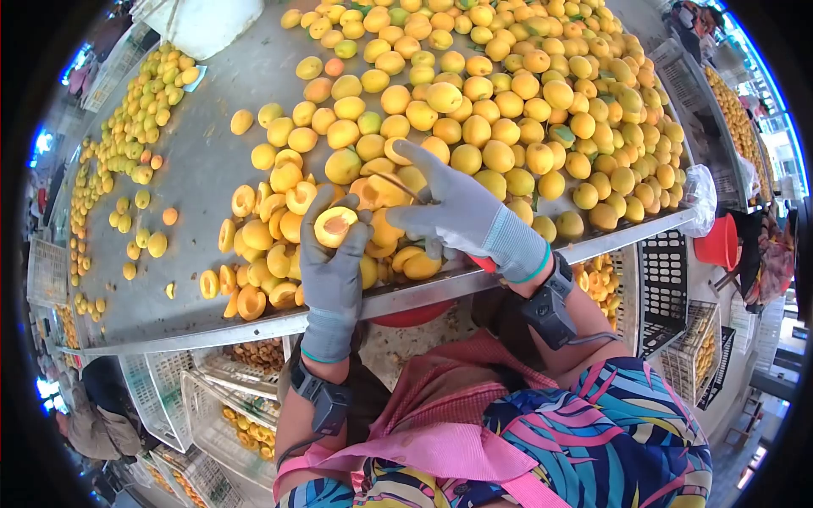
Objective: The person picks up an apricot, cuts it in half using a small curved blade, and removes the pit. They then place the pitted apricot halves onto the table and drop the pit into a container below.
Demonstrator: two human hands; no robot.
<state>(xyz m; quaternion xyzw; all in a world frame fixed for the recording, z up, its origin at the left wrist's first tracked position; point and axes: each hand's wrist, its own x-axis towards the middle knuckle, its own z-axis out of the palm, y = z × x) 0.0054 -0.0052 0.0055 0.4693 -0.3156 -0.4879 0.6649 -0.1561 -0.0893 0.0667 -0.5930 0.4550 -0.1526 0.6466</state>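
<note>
My left hand (pixel 332 262), in a grey glove, holds up a halved apricot (pixel 336 225), its cut face toward me with the brown pit or pit hollow in the middle. Just to the right, my gloved right hand (pixel 449 207) is closed around a small knife (pixel 395 181). Its thin brownish blade points left, and a bit of red shows below the palm. The right index finger stretches forward over the fruit. Beneath and around both hands lie cut apricot halves (pixel 251 302). Whole yellow apricots (pixel 500 110) are heaped behind them.
A metal table (pixel 199 203) with a raised front edge carries the fruit. Another apricot group (pixel 140 110) lies at left. Below stand plastic crates (pixel 161 398) and a black crate (pixel 663 292). A red bucket (pixel 717 243) and a clear plastic bag (pixel 699 201) are at right.
</note>
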